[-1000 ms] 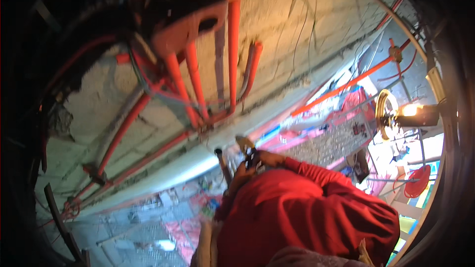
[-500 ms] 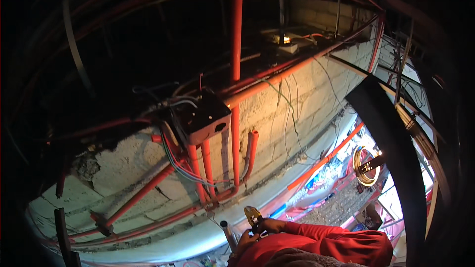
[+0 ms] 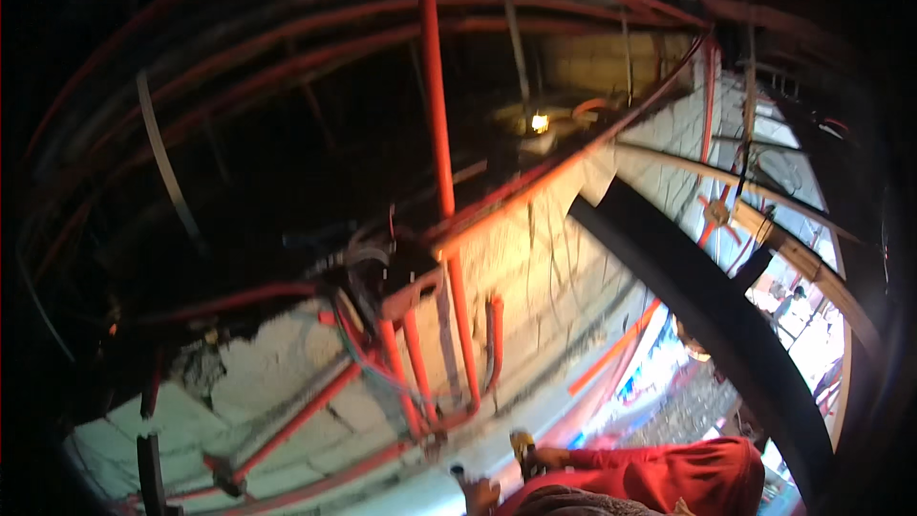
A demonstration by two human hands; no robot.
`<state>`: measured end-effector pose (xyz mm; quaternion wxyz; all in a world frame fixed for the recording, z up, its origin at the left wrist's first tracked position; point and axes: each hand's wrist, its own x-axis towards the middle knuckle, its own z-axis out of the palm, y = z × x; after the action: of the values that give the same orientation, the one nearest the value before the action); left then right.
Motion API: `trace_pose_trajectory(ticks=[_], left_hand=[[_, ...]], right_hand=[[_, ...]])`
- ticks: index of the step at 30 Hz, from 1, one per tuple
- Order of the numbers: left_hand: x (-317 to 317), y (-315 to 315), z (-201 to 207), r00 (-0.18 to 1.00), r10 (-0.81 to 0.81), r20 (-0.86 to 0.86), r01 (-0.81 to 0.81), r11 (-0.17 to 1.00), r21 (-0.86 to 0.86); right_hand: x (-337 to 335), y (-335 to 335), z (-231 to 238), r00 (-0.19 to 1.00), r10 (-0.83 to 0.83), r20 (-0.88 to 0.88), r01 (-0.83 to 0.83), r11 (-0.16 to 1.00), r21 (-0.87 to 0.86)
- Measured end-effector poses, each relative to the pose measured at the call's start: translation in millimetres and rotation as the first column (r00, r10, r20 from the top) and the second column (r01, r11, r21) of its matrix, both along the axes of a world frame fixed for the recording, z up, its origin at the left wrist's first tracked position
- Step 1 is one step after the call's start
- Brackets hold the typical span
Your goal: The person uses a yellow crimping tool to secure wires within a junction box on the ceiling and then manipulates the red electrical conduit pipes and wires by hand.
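My left hand (image 3: 480, 494) is beside the grey tube (image 3: 458, 472), its hold I can't tell, and right of it my curled right hand (image 3: 547, 461) grips a yellow-ended tool (image 3: 522, 441).

R hand (image 3: 544, 460) has bare wall (image 3: 535, 354) above, btwn the bent red pipe (image 3: 496, 334) & orange pipe (image 3: 614, 350), but the dark beam (image 3: 707, 296) blocks R side, metal box (image 3: 406, 301) + tall red pipe (image 3: 438, 115) upper L.

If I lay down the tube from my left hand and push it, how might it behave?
The tube would probably stay stiff, since its end juts above the left hand without drooping. Laid flat, it may roll, as that end looks round. Its weight I cannot judge; most of it is hidden.
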<state>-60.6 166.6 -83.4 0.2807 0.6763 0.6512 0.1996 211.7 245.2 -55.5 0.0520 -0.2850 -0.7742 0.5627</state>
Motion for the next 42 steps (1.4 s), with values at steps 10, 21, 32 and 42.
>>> trace_pose_trajectory(ticks=[10,21,32,42], left_hand=[[2,-17,61,0.996,-0.057,-0.071,0.073,0.969,0.235],[3,-29,82,0.984,0.065,-0.169,-0.034,0.983,0.183],[-7,-24,71,0.973,-0.063,-0.222,0.089,0.99,0.11],[-2,-35,69,0.936,-0.038,-0.35,0.092,0.986,0.14]], right_hand=[[16,-3,36,0.976,-0.198,-0.087,0.17,0.95,-0.261],[9,-30,83,0.775,-0.566,0.283,0.551,0.385,-0.74],[36,-28,48,0.953,-0.274,0.13,0.28,0.96,-0.029],[11,-35,123,0.902,-0.432,0.009,0.377,0.778,-0.502]])
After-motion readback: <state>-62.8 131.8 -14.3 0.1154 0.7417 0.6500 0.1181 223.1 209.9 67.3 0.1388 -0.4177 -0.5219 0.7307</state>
